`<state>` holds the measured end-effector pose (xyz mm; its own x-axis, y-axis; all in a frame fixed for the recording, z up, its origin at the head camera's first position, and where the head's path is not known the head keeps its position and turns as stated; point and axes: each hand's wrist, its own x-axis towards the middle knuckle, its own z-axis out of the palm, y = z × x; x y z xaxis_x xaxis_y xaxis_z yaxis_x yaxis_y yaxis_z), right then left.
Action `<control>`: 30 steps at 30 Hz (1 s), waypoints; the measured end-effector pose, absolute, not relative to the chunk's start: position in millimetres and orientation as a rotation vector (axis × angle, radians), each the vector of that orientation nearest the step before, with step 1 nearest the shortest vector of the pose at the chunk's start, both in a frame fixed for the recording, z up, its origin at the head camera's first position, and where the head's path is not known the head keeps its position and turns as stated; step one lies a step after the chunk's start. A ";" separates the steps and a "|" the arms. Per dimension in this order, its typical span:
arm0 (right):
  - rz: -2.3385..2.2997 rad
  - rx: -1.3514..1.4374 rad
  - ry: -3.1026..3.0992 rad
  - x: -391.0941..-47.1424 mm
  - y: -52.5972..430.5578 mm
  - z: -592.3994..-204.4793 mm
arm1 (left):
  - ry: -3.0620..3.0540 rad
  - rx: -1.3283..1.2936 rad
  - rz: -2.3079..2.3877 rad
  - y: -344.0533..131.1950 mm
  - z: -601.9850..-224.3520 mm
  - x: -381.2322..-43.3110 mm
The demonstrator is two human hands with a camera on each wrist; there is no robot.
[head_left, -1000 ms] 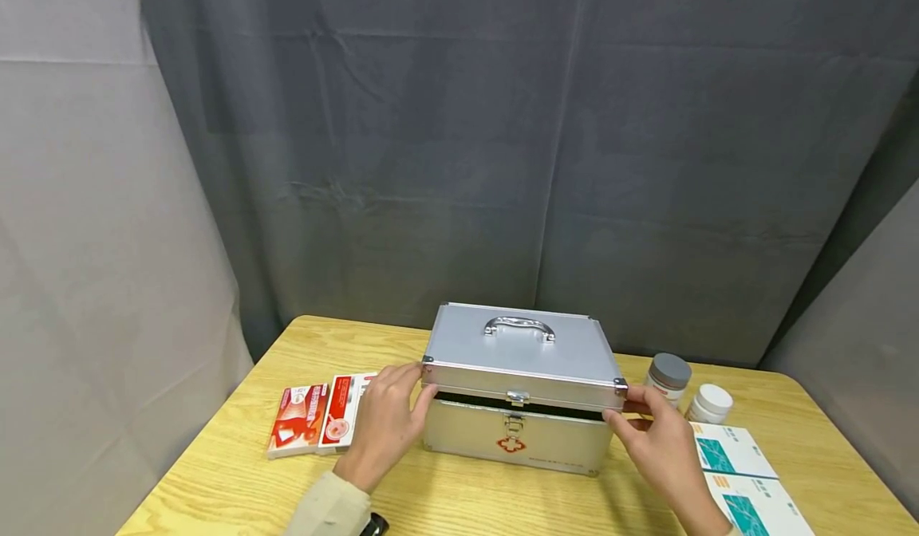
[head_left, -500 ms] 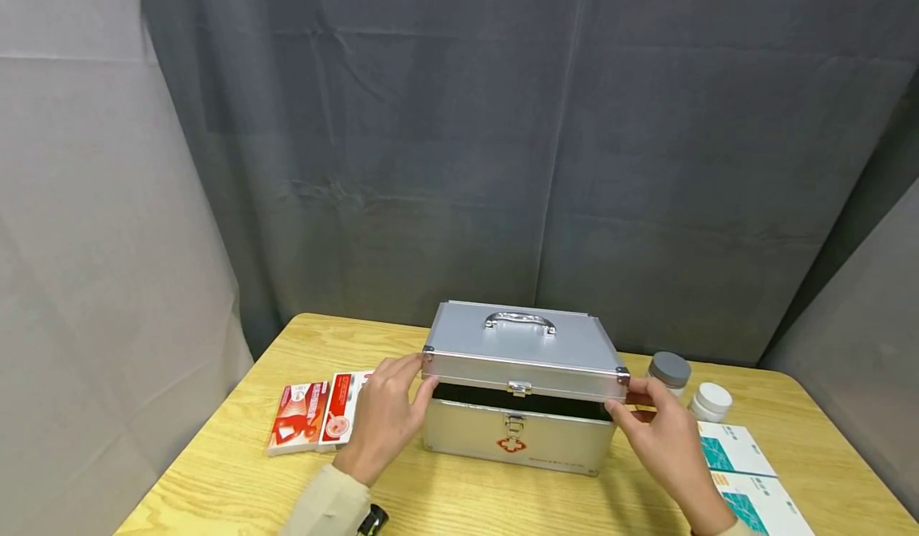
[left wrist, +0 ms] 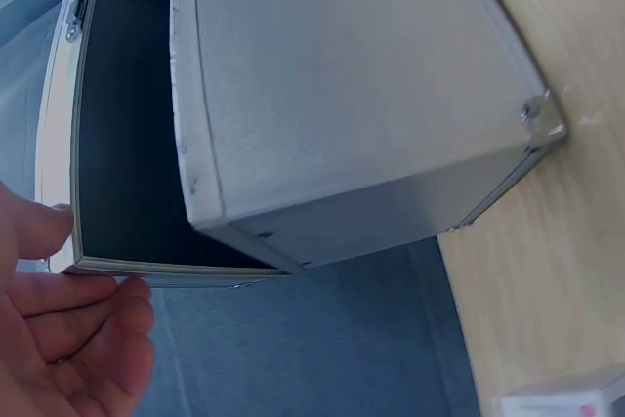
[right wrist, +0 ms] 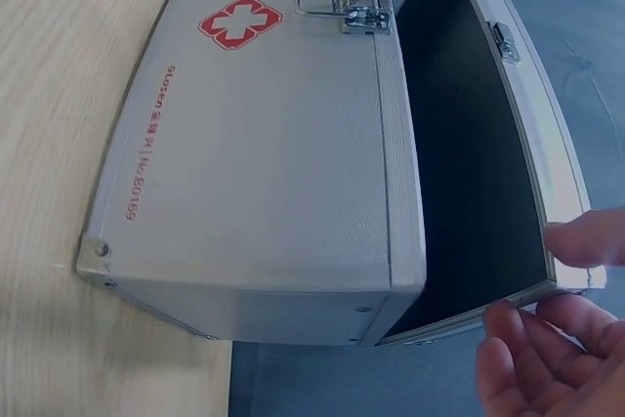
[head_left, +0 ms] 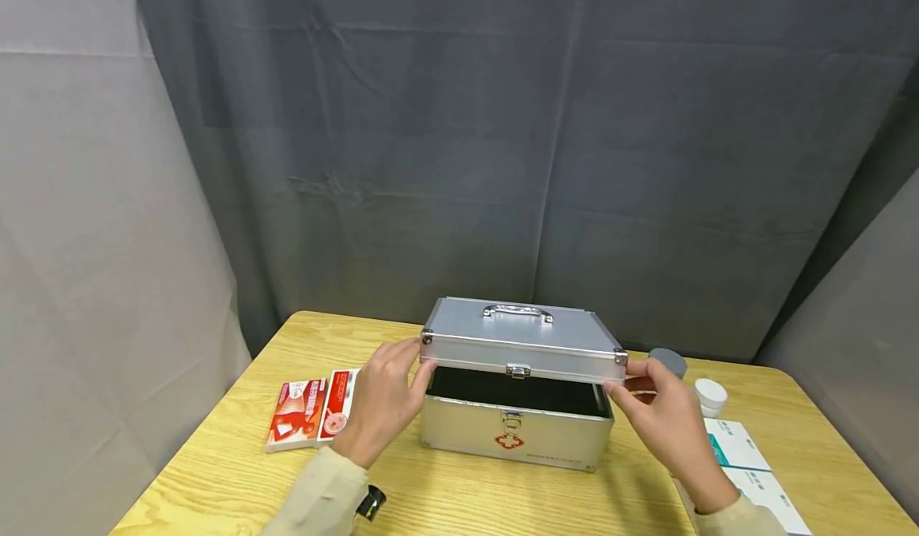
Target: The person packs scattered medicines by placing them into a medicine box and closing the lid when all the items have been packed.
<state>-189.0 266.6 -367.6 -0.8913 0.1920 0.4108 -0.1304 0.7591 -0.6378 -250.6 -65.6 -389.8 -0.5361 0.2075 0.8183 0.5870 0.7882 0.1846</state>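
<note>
A silver first-aid box (head_left: 517,434) with a red cross emblem stands on the wooden table. Its lid (head_left: 517,327), topped by a metal handle, is partly raised, and the dark interior shows through the gap at the front. My left hand (head_left: 384,404) pinches the lid's front left corner between thumb and fingers. At the front right corner, my right hand (head_left: 664,424) holds the lid the same way, thumb on the front face and fingers under the side edge in the right wrist view. The latch loop (right wrist: 327,4) on the box front hangs unfastened.
Two red-and-white medicine boxes (head_left: 297,412) lie left of the first-aid box. Behind my right hand are a grey-capped jar (head_left: 668,360) and a white bottle (head_left: 709,395). White-and-green cartons (head_left: 768,492) lie at the right. A grey curtain (head_left: 431,161) hangs behind the table.
Both hands have moved up with the front edge of the lid. The gap between lid and box has widened from a thin slit, showing more of the dark interior.
</note>
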 end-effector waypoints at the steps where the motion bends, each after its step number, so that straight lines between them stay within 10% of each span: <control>1: 0.946 -0.034 -2.489 -190.1 266.8 -366.6 | -2.124 -0.591 -0.553 -65.7 -387.5 -250.9; 30: 0.854 0.042 -2.442 -190.9 265.5 -347.6 | -2.135 -0.653 -0.519 -71.5 -362.6 -254.9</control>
<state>-190.9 265.5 -347.6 -0.8499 0.1454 0.5064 -0.2017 0.7981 -0.5677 -254.9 -71.5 -362.6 -0.5254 0.2709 0.8066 0.6107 0.7801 0.1358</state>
